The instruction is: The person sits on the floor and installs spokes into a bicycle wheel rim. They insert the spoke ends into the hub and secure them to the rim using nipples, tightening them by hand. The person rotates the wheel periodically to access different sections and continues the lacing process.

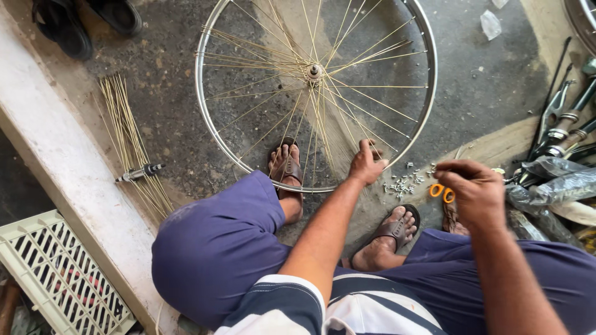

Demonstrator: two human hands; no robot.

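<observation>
A silver bicycle wheel rim (205, 118) with thin brass-coloured spokes and a central hub (314, 72) lies flat on the concrete floor in front of me. My left hand (366, 164) rests on the near edge of the rim, its fingers pinching a spoke there. My right hand (475, 189) hovers to the right with fingers curled together above a small pile of silver spoke nipples (403, 183); what it holds is hidden. Orange-handled scissors (442, 192) lie just under that hand. My sandalled feet sit at the rim's near edge.
A bundle of loose spokes (133, 139) and a small metal tool (139, 172) lie on the floor at left beside a pale concrete ledge (68, 167). A cream plastic crate (56, 273) sits bottom left. Metal bike parts and plastic bags (559, 177) crowd the right. Dark shoes (68, 25) are top left.
</observation>
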